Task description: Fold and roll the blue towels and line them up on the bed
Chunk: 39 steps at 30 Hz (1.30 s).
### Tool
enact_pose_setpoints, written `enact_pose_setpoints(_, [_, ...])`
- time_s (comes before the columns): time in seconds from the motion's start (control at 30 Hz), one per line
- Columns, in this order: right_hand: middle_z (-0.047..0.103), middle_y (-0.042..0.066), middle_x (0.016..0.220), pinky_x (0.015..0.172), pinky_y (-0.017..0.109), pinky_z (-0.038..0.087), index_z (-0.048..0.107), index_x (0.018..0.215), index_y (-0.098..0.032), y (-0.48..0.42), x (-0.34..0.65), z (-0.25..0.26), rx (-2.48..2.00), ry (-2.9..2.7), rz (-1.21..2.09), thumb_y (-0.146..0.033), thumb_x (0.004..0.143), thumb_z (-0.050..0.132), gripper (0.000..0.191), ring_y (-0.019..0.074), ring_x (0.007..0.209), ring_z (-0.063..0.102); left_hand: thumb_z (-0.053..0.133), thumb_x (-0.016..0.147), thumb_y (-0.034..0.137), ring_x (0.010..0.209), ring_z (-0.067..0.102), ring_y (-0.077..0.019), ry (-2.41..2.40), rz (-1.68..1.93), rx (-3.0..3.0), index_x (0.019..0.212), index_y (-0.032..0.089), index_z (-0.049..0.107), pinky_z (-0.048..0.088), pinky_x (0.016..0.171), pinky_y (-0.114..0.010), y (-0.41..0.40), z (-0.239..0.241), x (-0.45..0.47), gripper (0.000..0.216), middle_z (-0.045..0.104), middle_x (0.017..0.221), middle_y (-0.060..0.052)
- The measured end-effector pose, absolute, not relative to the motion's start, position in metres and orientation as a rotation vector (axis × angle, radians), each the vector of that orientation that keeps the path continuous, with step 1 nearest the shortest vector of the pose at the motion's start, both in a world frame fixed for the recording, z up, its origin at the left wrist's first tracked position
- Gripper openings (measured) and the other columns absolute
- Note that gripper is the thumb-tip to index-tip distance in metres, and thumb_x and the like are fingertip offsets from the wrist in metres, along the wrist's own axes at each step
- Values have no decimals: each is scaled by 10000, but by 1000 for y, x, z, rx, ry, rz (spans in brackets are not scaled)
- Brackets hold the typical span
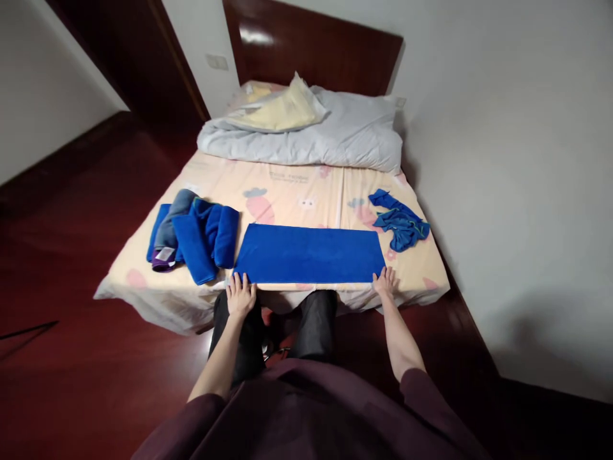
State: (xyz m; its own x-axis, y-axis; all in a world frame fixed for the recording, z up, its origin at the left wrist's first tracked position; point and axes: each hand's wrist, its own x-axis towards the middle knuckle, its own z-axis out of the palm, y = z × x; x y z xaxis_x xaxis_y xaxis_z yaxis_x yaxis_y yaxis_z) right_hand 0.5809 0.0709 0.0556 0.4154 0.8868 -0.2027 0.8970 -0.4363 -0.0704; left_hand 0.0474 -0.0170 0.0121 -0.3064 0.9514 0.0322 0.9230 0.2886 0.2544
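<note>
Left hand (241, 297): palm down, fingers extended and slightly spread, fingertips on the towel's near left corner. Right hand (384, 281): fingers spread, thumb side against the near right corner. Hands well apart, one at each end of the near edge; neither visibly clenched. Whether any cloth is pinched beneath the fingers: cannot tell.

Towel (311, 255), blue, one: laid flat and nearly smooth along the bed's near edge, long sides running left to right, between the hands. Single layer or folded: cannot tell. Handling, as judged: light, soft and limp, not fragile, the nap giving fair grip; apt to wrinkle or sag if lifted from one point. Best hold: both near corners, pinched between thumb and fingers.

Rolls (194, 246), mostly blue, several: heaped just left of the towel; among them a grey-blue roll (175, 220), with purple cloth and a white label (165, 253) at its near end.

Crumpled cloths (405, 227), blue: to the towel's right, apart from it.

Sheet (306, 182), peach, carrot print: under all the above.

Quilt (359, 131), pale grey: bunched beyond, a yellow pillow (287, 108) on it.

Headboard (316, 41), dark wood: far end.
</note>
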Motion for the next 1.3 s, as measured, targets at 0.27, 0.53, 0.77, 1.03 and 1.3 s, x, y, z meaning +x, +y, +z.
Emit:
enact_pose_setpoints(0.27, [234, 157, 1733, 1314, 500, 147, 385, 1617, -95, -10, 473, 33, 2401, 2478, -383, -324, 1028, 389, 631, 265, 1636, 127, 428, 988, 330, 1590, 260, -366, 2325, 99, 1790, 1565, 106, 481, 250, 1275, -571, -79, 18, 33, 621, 307, 1697, -190])
enact_pose_setpoints(0.53, [447, 79, 1642, 1324, 538, 108, 718, 1319, -250, -87, 369, 8, 2314, 2600, -1444, -224, 927, 597, 411, 266, 1598, 285, 437, 983, 335, 1601, 202, -394, 2361, 59, 1699, 1581, 141, 467, 250, 1254, -637, -90, 37, 48, 629, 244, 1722, -176])
enact_pose_setpoints(0.77, [508, 90, 1601, 1308, 577, 125, 772, 1187, -219, -90, 362, 19, 2319, 2499, -1398, -131, 877, 634, 351, 294, 1590, 295, 463, 976, 314, 1580, 197, -459, 2409, 45, 1723, 1579, 109, 451, 278, 1187, -727, -94, 46, 62, 637, 239, 1710, -236])
enact_pose_setpoints(1.03, [794, 90, 1136, 1144, 393, 471, 761, 1132, -178, -73, 335, 27, 2739, 2069, -2107, -186, 915, 592, 275, 208, 1131, 712, 433, 994, 354, 1569, 212, -467, 2374, 44, 1745, 1579, 112, 454, 304, 1177, -722, -93, 42, 55, 634, 245, 1712, -223])
enact_pose_setpoints(1.3, [794, 45, 869, 835, 262, 602, 702, 1051, -126, -26, 305, 29, 3037, 498, -3138, -191, 849, 687, 213, 128, 762, 738, 465, 971, 340, 1581, 193, -456, 2359, 56, 1706, 1570, 115, 464, 279, 1197, -712, -93, 49, 58, 640, 243, 1710, -232])
